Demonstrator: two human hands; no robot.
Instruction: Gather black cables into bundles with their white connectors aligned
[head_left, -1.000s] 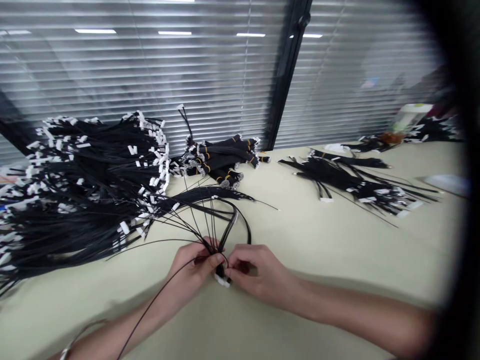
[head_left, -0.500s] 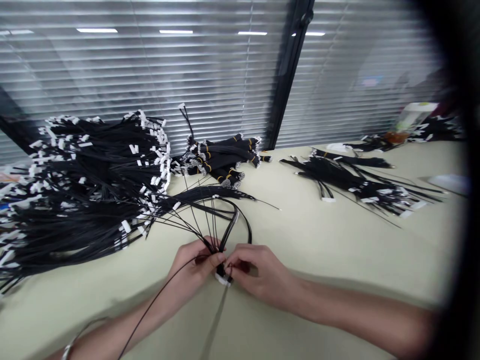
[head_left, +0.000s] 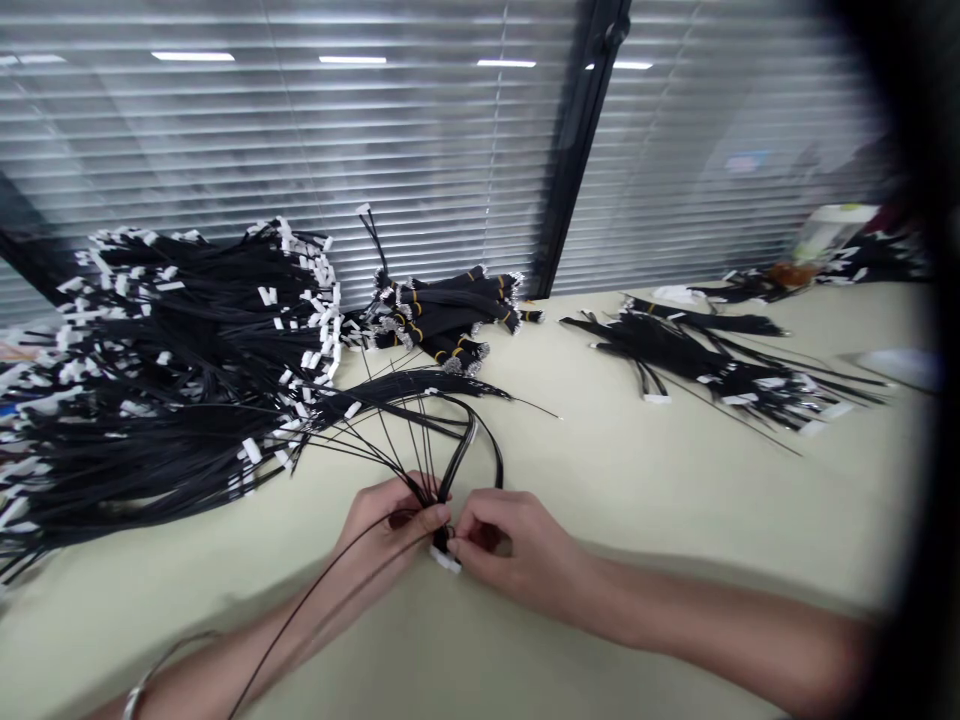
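Both hands meet low in the middle of the pale table. My left hand is closed, pinching a small white connector with a fan of thin black wires rising from it. My right hand is closed too, its fingertips pinched at the same connector from the right. One long black wire trails back over my left forearm toward the camera.
A large heap of black wires with white connectors covers the left of the table. Banded wire bundles lie at the back centre, and a looser pile at the right. Window blinds stand behind.
The hands stay pinched at the connector with only slight finger shifts. The trailing wire over my left forearm has swung a little.
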